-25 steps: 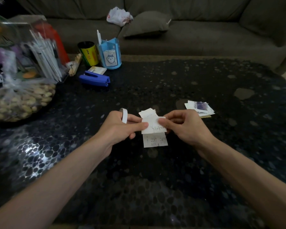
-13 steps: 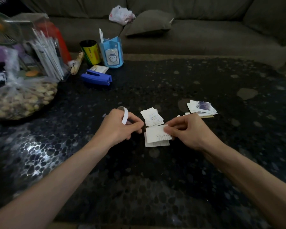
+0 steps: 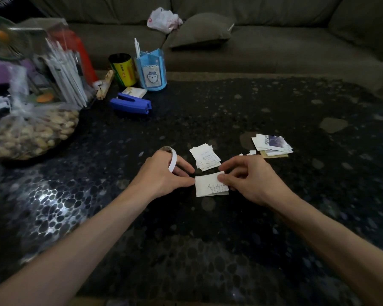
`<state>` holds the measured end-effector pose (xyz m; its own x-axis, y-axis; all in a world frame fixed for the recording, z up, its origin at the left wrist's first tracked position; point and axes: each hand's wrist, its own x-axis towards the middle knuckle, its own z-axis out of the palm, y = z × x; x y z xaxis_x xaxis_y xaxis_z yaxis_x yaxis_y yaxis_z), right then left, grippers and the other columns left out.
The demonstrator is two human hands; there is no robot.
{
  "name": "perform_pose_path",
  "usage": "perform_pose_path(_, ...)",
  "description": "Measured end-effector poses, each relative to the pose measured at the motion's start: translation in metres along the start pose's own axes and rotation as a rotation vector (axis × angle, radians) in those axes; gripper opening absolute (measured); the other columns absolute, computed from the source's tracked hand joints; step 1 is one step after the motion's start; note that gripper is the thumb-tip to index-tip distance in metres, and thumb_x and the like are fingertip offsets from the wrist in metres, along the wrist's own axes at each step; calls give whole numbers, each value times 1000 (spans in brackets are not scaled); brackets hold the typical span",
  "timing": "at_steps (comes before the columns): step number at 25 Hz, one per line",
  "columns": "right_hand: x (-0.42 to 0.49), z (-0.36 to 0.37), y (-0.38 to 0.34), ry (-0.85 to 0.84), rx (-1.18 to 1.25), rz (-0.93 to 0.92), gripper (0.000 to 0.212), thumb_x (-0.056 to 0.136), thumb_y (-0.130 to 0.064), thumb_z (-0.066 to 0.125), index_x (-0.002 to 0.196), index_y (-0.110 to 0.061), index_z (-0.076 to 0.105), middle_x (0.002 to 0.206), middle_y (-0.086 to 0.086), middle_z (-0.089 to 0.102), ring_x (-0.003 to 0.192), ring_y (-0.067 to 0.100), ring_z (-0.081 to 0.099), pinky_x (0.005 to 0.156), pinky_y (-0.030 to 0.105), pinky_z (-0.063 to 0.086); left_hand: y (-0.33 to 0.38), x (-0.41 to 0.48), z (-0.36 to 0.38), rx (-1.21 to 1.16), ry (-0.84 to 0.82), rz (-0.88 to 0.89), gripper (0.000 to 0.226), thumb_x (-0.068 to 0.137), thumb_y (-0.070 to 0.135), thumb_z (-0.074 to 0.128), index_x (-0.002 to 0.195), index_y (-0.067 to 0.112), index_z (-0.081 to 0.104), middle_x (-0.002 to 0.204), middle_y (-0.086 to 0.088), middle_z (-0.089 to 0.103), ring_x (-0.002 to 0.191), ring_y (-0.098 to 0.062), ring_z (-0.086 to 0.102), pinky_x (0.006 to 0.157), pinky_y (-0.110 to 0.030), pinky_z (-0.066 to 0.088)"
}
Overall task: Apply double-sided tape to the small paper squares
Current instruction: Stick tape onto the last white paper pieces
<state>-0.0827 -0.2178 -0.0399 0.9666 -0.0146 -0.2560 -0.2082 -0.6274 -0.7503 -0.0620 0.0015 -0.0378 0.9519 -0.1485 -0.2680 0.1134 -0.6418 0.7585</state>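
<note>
**Dark pebbled desk point(image 3: 230, 250), sofa point(image 3: 274, 51) behind**

Both hands pinch one square point(image 3: 208, 186) mid-desk. The left hand point(image 3: 161, 175) holds its left edge, tape roll point(image 3: 172, 159) ringed on a finger. The right hand point(image 3: 252, 180) holds its right edge, likely steadying it for taping.

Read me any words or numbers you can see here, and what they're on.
"50": sideways on the yellow can; its other print is blurred.
On the blue pen holder: label text too small.
On the paper square: print too blurred.
On the paper stack: unreadable.
</note>
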Motion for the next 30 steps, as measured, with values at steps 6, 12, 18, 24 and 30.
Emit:
perform_pose_path(6, 0, -1, 0, -5, -24, -9, 27, 94, -27, 78, 119, -27, 70, 92, -7, 78, 82, 3, 70, 86, 25, 57, -1, -1, 7, 0, -29, 92, 18, 79, 25, 89, 92, 32, 80, 79, 12, 77, 79, 0, 72, 82, -25, 57)
perform_pose_path(12, -1, 1, 1, 5, -58, -36, 26, 94, -28, 78, 118, -27, 71, 93, -8, 78, 87, 2, 72, 79, 17, 52, -1, -2, 12, 78, -36, 114, 13, 81, 26, 88, 89, 33, 82, 75, 12, 75, 70, 4, 67, 66, -14, 49)
perform_pose_path(18, -2, 3, 3, 31, -105, -71, 24, 92, -30, 80, 114, -26, 73, 90, -9, 78, 83, -2, 70, 75, 14, 51, -1, -1, 13, 111, -41, 117, 12, 82, 28, 87, 90, 34, 82, 77, 11, 73, 65, 6, 63, 61, -12, 47)
perform_pose_path(24, -6, 8, 3, 84, -172, -121, 33, 82, -38, 88, 110, -30, 71, 77, -11, 71, 78, 1, 68, 81, 24, 58, -2, 0, 13, 110, -38, 125, 12, 81, 29, 88, 90, 34, 83, 78, 10, 72, 66, 4, 63, 68, -21, 52)
perform_pose_path(30, -9, 22, -5, 168, -286, -125, 47, 80, -57, 83, 114, -32, 63, 93, -14, 59, 83, 3, 57, 74, 29, 50, 0, -2, 12, 121, -42, 127, 13, 81, 31, 88, 91, 36, 81, 78, 10, 72, 67, 2, 64, 69, -24, 55)
